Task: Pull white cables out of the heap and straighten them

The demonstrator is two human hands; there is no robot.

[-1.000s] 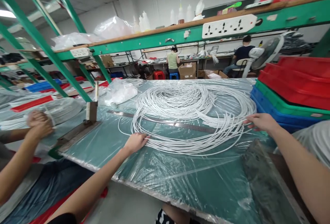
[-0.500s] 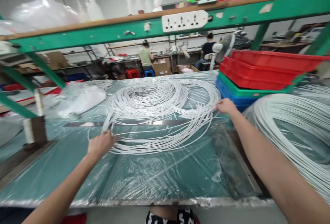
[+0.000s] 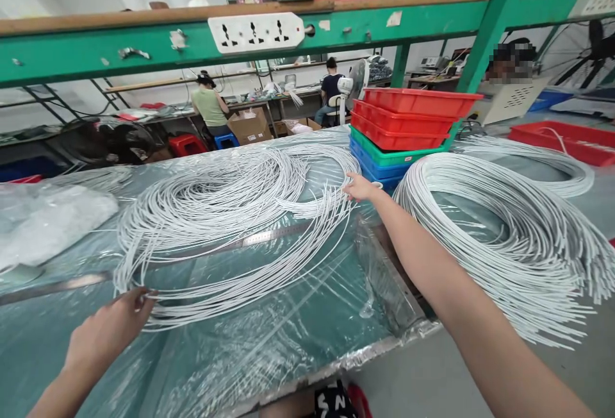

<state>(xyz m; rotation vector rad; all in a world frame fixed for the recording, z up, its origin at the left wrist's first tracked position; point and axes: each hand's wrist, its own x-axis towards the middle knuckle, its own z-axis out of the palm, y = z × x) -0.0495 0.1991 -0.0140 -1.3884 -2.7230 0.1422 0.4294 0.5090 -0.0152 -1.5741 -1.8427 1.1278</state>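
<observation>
Reaching out over the workbench [image 3: 269, 347], we have both hands on the big loose coil of white tubing [image 3: 225, 213] that lies flat on the bench's plastic-wrapped green top. Our left hand [image 3: 108, 331] sits at the near left edge of that coil, fingers curled and pinching a few of the outermost strands against the plastic. Our right hand [image 3: 359, 187] is stretched to the coil's far right edge, fingertips closed on the strand ends that fan out there. A metal ruler [image 3: 262, 238] runs beneath the coil, slanting from lower left to upper right across the bench top. Just right of the coil, touching distance from our right hand, stands a stack of trays [image 3: 408, 129]: red on top, green below, blue at the bottom. Further right of the coil lies a second coil of white tubing [image 3: 490, 225] with its cut ends splayed toward us. Left of the coil rests a crumpled clear plastic bag [image 3: 52, 222]. Beyond the coil, under the green shelf beam [image 3: 144, 46] with its white power strip [image 3: 256, 31], two people sit working at a far table.
</observation>
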